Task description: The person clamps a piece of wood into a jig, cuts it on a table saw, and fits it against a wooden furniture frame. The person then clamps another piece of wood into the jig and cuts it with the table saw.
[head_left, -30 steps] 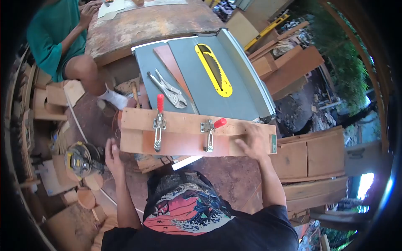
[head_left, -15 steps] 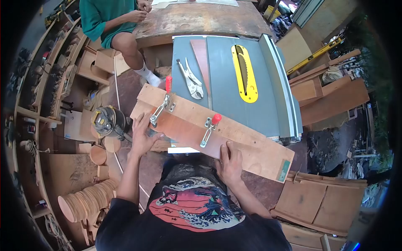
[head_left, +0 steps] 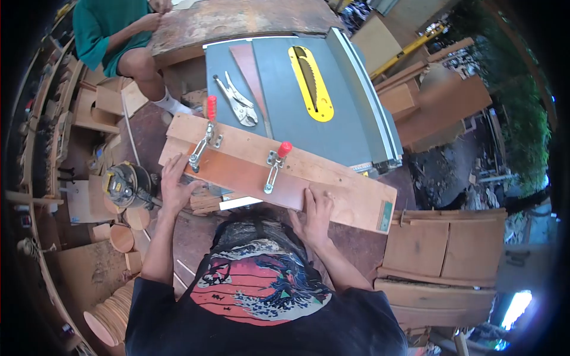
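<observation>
A long wooden jig (head_left: pixel 350 196) lies tilted over the front edge of the grey saw table (head_left: pixel 350 136), its right end nearer me. Two toggle clamps with red handles, a left one (head_left: pixel 205 139) and a right one (head_left: pixel 276 166), stand on it beside a reddish board (head_left: pixel 243 177). My left hand (head_left: pixel 175 184) grips the jig's left end and the board's edge, thumb apart below. My right hand (head_left: pixel 314 216) has its fingers on the board's right end and its thumb at the near edge.
A saw blade (head_left: pixel 309 80) rises through a yellow insert. Locking pliers (head_left: pixel 238 104) and a thin wedge-shaped strip (head_left: pixel 250 77) lie left of it. A seated person in green (head_left: pixel 110 29) is at the wooden table (head_left: pixel 237 21). A vacuum (head_left: pixel 127 184) stands at left.
Since the first frame, the jig has turned, its right end coming nearer me. My left hand has taken hold of its left end, and my right hand has moved left along it.
</observation>
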The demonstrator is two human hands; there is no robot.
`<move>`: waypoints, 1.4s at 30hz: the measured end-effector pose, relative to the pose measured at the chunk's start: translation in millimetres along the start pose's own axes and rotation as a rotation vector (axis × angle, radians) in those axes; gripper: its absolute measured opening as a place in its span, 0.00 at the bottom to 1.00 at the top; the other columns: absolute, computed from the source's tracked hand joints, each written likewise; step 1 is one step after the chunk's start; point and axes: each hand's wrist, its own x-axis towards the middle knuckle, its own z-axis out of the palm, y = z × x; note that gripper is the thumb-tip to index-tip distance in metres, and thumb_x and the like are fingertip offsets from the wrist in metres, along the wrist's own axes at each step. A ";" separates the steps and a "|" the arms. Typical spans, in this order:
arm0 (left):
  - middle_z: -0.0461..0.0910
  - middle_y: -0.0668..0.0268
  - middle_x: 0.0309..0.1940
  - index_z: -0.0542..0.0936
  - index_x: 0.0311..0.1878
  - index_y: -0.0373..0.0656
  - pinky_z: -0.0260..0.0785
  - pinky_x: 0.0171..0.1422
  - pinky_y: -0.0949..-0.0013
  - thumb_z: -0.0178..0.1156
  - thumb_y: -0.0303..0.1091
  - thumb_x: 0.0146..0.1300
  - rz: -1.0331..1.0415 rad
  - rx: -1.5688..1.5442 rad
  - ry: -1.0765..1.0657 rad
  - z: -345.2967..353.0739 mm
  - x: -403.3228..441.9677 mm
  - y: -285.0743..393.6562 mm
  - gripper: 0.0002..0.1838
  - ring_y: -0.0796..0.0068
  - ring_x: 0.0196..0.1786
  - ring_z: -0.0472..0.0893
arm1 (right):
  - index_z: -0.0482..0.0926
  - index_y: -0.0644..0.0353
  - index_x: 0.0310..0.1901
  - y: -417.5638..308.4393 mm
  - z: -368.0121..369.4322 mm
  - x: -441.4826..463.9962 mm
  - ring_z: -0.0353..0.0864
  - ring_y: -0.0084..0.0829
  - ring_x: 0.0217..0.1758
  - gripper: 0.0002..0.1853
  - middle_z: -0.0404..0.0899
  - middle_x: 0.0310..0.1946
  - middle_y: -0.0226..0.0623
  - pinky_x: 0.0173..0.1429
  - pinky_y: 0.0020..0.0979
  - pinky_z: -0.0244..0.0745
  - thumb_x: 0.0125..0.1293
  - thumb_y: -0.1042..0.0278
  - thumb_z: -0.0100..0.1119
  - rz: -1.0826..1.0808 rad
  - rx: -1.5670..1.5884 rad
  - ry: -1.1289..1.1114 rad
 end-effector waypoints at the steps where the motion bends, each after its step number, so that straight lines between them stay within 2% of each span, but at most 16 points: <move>1: 0.79 0.53 0.63 0.79 0.63 0.40 0.58 0.78 0.47 0.83 0.39 0.35 -0.015 0.000 0.016 1.7 -2.9 -2.7 0.45 0.50 0.71 0.72 | 0.75 0.68 0.62 -3.0 0.3 -1.7 0.72 0.52 0.57 0.32 0.74 0.61 0.53 0.66 0.52 0.67 0.53 0.73 0.72 0.021 -0.087 -0.013; 4: 0.81 0.52 0.60 0.81 0.61 0.39 0.58 0.78 0.48 0.83 0.39 0.36 0.027 -0.037 0.078 7.2 -8.5 -5.1 0.42 0.51 0.68 0.75 | 0.75 0.69 0.61 -8.2 14.4 -11.2 0.72 0.52 0.57 0.32 0.74 0.64 0.54 0.69 0.55 0.63 0.53 0.72 0.72 0.027 -0.030 0.029; 5: 0.82 0.52 0.59 0.81 0.60 0.39 0.58 0.78 0.48 0.83 0.38 0.37 0.056 -0.046 0.086 8.5 -10.6 -9.5 0.41 0.51 0.67 0.76 | 0.77 0.69 0.59 -6.3 18.1 -13.5 0.72 0.51 0.57 0.30 0.75 0.64 0.54 0.66 0.52 0.66 0.52 0.74 0.72 0.008 -0.012 0.081; 11: 0.83 0.51 0.56 0.84 0.55 0.38 0.59 0.78 0.47 0.83 0.35 0.39 0.104 -0.093 0.146 16.4 -10.3 -18.0 0.35 0.52 0.63 0.80 | 0.80 0.65 0.55 0.2 21.2 -15.2 0.74 0.50 0.53 0.27 0.79 0.59 0.53 0.60 0.49 0.71 0.51 0.74 0.74 -0.024 0.046 0.140; 15: 0.83 0.50 0.55 0.84 0.53 0.37 0.58 0.79 0.45 0.83 0.33 0.39 0.082 -0.166 0.153 14.9 -10.7 -18.6 0.33 0.51 0.62 0.80 | 0.81 0.64 0.54 -0.4 20.9 -14.8 0.73 0.50 0.54 0.26 0.82 0.57 0.52 0.60 0.46 0.72 0.50 0.76 0.75 0.015 0.095 0.128; 17: 0.84 0.54 0.56 0.84 0.54 0.39 0.55 0.81 0.46 0.80 0.28 0.40 0.077 -0.183 0.154 18.8 -11.3 -23.8 0.32 0.55 0.64 0.80 | 0.81 0.63 0.54 3.6 23.1 -15.2 0.73 0.50 0.54 0.26 0.82 0.57 0.52 0.60 0.46 0.72 0.50 0.76 0.75 0.006 0.103 0.135; 20: 0.85 0.57 0.56 0.84 0.54 0.40 0.53 0.82 0.46 0.80 0.26 0.40 0.046 -0.200 0.152 17.7 -13.3 -21.7 0.31 0.58 0.64 0.80 | 0.81 0.65 0.54 2.2 16.2 -12.4 0.75 0.51 0.53 0.25 0.79 0.60 0.53 0.59 0.48 0.73 0.53 0.72 0.75 0.027 0.101 0.078; 23: 0.85 0.58 0.55 0.83 0.54 0.39 0.52 0.83 0.44 0.81 0.25 0.39 0.050 -0.204 0.186 18.9 -15.2 -19.4 0.33 0.59 0.63 0.81 | 0.80 0.65 0.55 -18.2 -10.7 11.5 0.74 0.53 0.54 0.26 0.77 0.60 0.54 0.62 0.49 0.71 0.55 0.66 0.75 0.134 0.102 0.046; 26: 0.84 0.55 0.55 0.82 0.55 0.39 0.51 0.83 0.43 0.83 0.29 0.38 0.022 -0.225 0.190 20.8 -15.1 -17.7 0.35 0.57 0.62 0.82 | 0.80 0.63 0.56 -35.2 -25.1 63.9 0.72 0.56 0.59 0.28 0.73 0.61 0.55 0.64 0.51 0.67 0.56 0.60 0.75 0.074 0.199 0.189; 28: 0.84 0.54 0.55 0.81 0.56 0.38 0.51 0.83 0.43 0.84 0.30 0.38 0.010 -0.228 0.184 20.3 -18.3 -18.6 0.37 0.56 0.62 0.82 | 0.80 0.66 0.54 -49.4 -28.6 111.0 0.79 0.54 0.55 0.23 0.80 0.52 0.55 0.57 0.49 0.73 0.62 0.60 0.70 -0.001 0.353 0.195; 31: 0.83 0.54 0.56 0.80 0.58 0.39 0.50 0.83 0.42 0.84 0.29 0.38 0.042 -0.228 0.206 23.9 -17.6 -22.0 0.38 0.57 0.62 0.82 | 0.80 0.68 0.49 -45.4 -23.3 159.4 0.86 0.49 0.44 0.18 0.85 0.38 0.51 0.48 0.45 0.77 0.69 0.59 0.63 0.239 0.535 -0.213; 34: 0.82 0.54 0.58 0.80 0.58 0.39 0.50 0.83 0.43 0.83 0.29 0.39 0.058 -0.228 0.225 27.4 -20.6 -22.8 0.38 0.55 0.63 0.81 | 0.79 0.68 0.45 -23.3 -8.6 180.0 0.86 0.49 0.34 0.17 0.85 0.28 0.47 0.40 0.43 0.77 0.74 0.58 0.57 0.186 0.424 -0.235; 37: 0.81 0.54 0.59 0.80 0.59 0.39 0.50 0.83 0.43 0.83 0.29 0.39 0.064 -0.194 0.205 25.5 -20.5 -23.7 0.38 0.54 0.64 0.80 | 0.79 0.66 0.45 -24.0 -5.5 198.4 0.85 0.51 0.36 0.17 0.85 0.30 0.48 0.42 0.44 0.77 0.75 0.56 0.55 0.332 0.539 -0.281; 40: 0.80 0.53 0.60 0.79 0.61 0.39 0.50 0.83 0.43 0.82 0.29 0.40 0.056 -0.182 0.176 20.0 -18.6 -19.7 0.40 0.52 0.65 0.78 | 0.79 0.68 0.42 -25.6 -5.3 202.5 0.86 0.36 0.35 0.18 0.87 0.32 0.44 0.44 0.36 0.77 0.76 0.57 0.56 0.317 0.474 -0.267; 42: 0.80 0.52 0.60 0.78 0.63 0.40 0.50 0.83 0.43 0.82 0.29 0.40 0.030 -0.184 0.141 16.6 -18.1 -13.5 0.41 0.52 0.66 0.77 | 0.80 0.68 0.44 -19.9 -8.4 198.4 0.86 0.37 0.41 0.17 0.86 0.36 0.45 0.48 0.37 0.77 0.76 0.58 0.56 0.262 0.440 -0.293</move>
